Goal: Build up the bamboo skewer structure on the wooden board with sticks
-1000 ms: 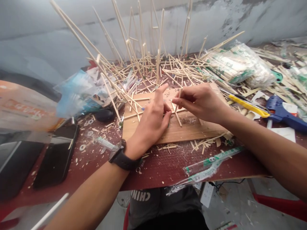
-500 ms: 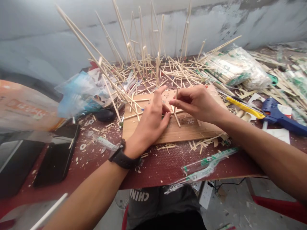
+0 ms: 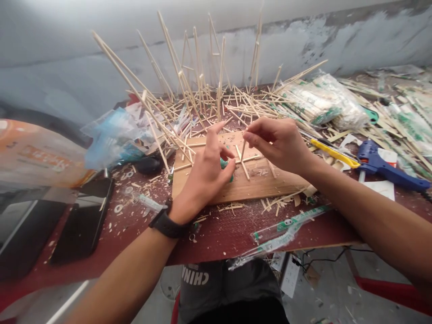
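Note:
My right hand (image 3: 278, 141) pinches the top of a short wooden stick (image 3: 243, 149) between thumb and fingertips. The stick stands nearly upright, its lower end at the crossing of other thin sticks (image 3: 245, 170) lying on a wooden board (image 3: 209, 196). Over the left part of the board, my left hand (image 3: 212, 166) has its thumb and fingers apart and grips nothing that I can see. A small green item (image 3: 231, 178) shows behind its thumb, partly hidden. A black watch (image 3: 172, 221) is on the left wrist.
Tall stick frames (image 3: 221, 76) and loose sticks crowd the back. A blue glue gun (image 3: 388, 164) and yellow cutter (image 3: 334, 154) lie right, near bagged sticks (image 3: 310, 101). Left are a black phone (image 3: 83, 220) and a plastic bag (image 3: 37, 153). Wrappers (image 3: 286, 229) lie at the front edge.
My left thumb and fingers have drawn a little left, away from the crossed sticks, uncovering more of the green item. My right hand still holds the upright stick. The view has shifted slightly.

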Demonstrator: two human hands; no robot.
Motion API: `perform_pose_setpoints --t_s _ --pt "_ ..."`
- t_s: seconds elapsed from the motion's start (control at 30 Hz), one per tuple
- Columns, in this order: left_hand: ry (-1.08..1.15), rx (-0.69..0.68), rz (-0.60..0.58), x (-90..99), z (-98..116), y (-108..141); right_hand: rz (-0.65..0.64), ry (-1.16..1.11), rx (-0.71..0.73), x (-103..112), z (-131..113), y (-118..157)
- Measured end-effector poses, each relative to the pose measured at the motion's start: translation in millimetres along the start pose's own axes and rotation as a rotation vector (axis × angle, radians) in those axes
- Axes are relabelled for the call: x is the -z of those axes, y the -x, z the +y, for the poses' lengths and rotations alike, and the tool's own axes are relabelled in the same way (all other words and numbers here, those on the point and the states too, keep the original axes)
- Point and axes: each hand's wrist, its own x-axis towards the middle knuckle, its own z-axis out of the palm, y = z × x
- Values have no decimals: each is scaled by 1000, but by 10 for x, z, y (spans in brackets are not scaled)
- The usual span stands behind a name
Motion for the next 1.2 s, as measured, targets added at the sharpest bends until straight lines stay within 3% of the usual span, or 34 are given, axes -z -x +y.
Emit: perform_pose_setpoints --t_s 0.2,0.53,0.8,1.2 --pt "16 14 -64 -47 0 -4 -24 85 -32 1 -52 -18" --pt "15 -12 -64 -66 -33 -2 -44 96 29 -46 -39 -7" --pt "-32 -44 -5 -83 -56 -9 -53 74 -13 3 -59 -2" --pt "-50 -50 -35 -97 -98 -1 -86 67 -35 23 -50 -6"
